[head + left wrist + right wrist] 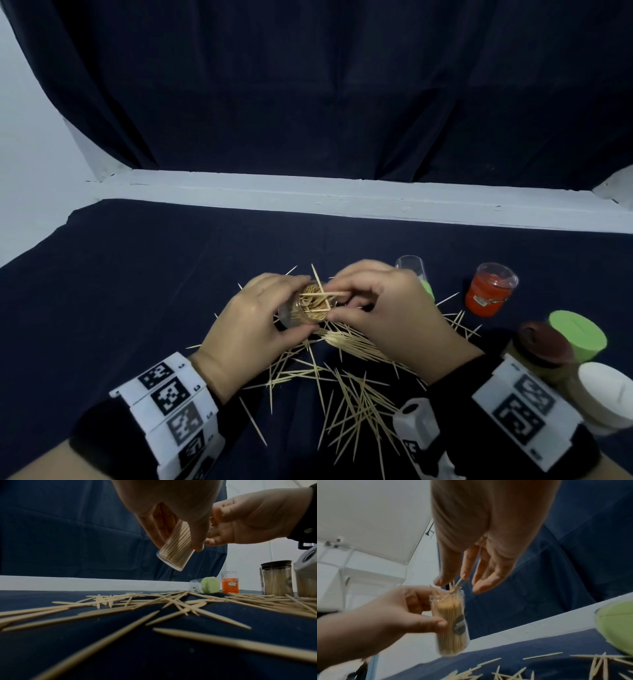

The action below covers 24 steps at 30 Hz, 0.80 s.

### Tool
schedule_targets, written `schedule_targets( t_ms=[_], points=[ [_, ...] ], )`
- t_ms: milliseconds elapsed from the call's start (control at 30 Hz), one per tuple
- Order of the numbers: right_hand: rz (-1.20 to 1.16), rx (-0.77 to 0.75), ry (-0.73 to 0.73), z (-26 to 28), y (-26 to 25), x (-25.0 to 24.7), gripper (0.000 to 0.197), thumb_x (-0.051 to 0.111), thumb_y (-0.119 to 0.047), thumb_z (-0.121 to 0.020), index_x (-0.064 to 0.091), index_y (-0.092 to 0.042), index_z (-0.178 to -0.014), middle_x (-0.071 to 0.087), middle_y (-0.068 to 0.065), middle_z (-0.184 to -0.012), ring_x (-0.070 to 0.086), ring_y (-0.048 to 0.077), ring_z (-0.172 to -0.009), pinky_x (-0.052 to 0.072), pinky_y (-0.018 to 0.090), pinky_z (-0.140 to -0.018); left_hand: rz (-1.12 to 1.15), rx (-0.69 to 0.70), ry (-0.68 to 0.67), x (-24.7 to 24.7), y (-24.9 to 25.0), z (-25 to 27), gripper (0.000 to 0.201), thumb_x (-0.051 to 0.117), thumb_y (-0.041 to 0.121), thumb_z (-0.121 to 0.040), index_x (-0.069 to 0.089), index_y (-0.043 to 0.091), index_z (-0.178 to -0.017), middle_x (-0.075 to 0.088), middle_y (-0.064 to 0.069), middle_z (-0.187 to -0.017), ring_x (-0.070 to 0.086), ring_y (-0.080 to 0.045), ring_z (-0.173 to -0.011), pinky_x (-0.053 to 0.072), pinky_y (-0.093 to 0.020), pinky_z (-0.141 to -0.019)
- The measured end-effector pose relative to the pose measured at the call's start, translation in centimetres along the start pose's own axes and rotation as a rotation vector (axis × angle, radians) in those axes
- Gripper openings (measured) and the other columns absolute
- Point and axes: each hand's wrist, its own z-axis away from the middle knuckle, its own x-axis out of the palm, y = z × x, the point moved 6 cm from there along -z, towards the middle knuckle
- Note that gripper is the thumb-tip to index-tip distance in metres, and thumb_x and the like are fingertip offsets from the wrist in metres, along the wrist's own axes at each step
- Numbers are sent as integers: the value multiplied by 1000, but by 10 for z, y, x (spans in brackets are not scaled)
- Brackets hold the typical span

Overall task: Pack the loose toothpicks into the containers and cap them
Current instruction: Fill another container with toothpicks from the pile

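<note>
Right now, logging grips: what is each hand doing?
Left hand: grips the clear container, nearly full of toothpicks.
Right hand: pinches toothpicks at the container's mouth.

All three views are dim and cool-toned, with soft, even light and only faint shadows. The head view bows straight lines near its edges. In the left wrist view the nearest toothpicks [240, 643] are out of focus. The right wrist view is smeared by motion blur, grainy throughout.
</note>
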Motion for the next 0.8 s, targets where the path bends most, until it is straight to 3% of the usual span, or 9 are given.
schedule_targets(
  t_ms=[67, 200, 333, 433, 567, 633, 700, 800],
  points=[
    [53, -56, 51, 3, -2, 4, 22, 79, 3, -68, 77, -12, -84, 66, -8, -88, 59, 2, -65, 47, 10, -62, -5, 3, 13, -1, -1, -1, 50, 66, 44, -74, 62, 18, -115, 59, 16, -105, 55, -2, -97, 47, -24, -85],
    [89, -55, 166, 4, -4, -6, 19, 70, 5, -72, 76, -12, -80, 65, -10, -80, 58, 2, -60, 41, 6, -58, -14, -29, 31, -4, -8, 0, 54, 67, 47, -72, 64, 14, -116, 62, 13, -105, 56, -4, -97, 47, -25, -87],
    [209, -61, 119, 5, -11, -5, 25, 66, 2, -75, 76, -17, -88, 59, -14, -73, 57, 1, -60, 39, 3, -58, -15, -45, 32, -4, -10, -1, 55, 67, 48, -71, 64, 14, -115, 66, 7, -105, 57, -6, -98, 47, -26, -87],
    [225, -56, 150, 6, -14, -8, 30, 61, -1, -75, 74, -17, -97, 62, -10, -71, 55, -2, -61, 40, 3, -60, -12, -46, 24, -4, -7, -2, 56, 66, 49, -72, 64, 15, -116, 66, 7, -100, 55, -3, -97, 46, -21, -87],
    [330, -91, 146, 6, -22, -10, 25, 53, -8, -75, 76, -14, -85, 63, -8, -77, 49, -6, -57, 40, 5, -60, -14, -59, 14, -4, -9, -1, 58, 65, 50, -72, 65, 13, -116, 66, 7, -103, 58, -6, -98, 47, -25, -88],
    [440, -91, 89, 6, -24, -7, 25, 52, -8, -78, 75, -12, -84, 64, -2, -82, 52, 1, -66, 48, 17, -62, -9, -61, 7, -3, -9, -1, 57, 65, 50, -72, 65, 14, -116, 66, 8, -103, 58, -7, -98, 47, -25, -87],
    [522, -71, -39, 4, -22, 2, 22, 52, -5, -84, 73, -8, -89, 62, 6, -87, 57, 19, -78, 48, 27, -69, -6, -49, -5, -1, -7, -1, 56, 65, 49, -73, 65, 14, -116, 65, 9, -104, 58, -6, -98, 47, -24, -87],
    [576, -125, -149, 4, -24, 18, 15, 66, 4, -71, 72, -6, -80, 59, 7, -79, 58, 25, -72, 51, 28, -63, 5, -1, -22, 2, 1, -2, 53, 66, 46, -74, 65, 12, -115, 61, 13, -105, 55, -3, -99, 46, -20, -89]
  ],
)
